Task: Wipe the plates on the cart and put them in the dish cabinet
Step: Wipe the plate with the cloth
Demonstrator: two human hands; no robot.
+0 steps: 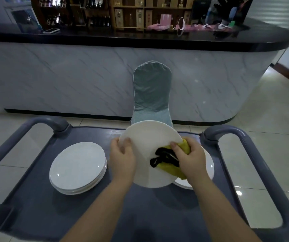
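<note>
A large white plate (149, 137) is lifted and tilted above the grey cart (35, 206). My left hand (121, 156) grips its left rim, thumb on the face. My right hand (190, 158) holds a yellow cloth with black trim (168, 167) and presses it on the plate's right side. A stack of white plates (78, 168) sits on the cart to the left. Another white plate (209, 165) lies on the cart at the right, mostly hidden behind the lifted plate and my right hand.
The cart has grey looped handles at left (40, 120) and right (255, 147). A chair with a grey-green cover (151, 91) stands just beyond the cart, against a marble-fronted bar counter (70, 75) with a black top. Tiled floor lies on both sides.
</note>
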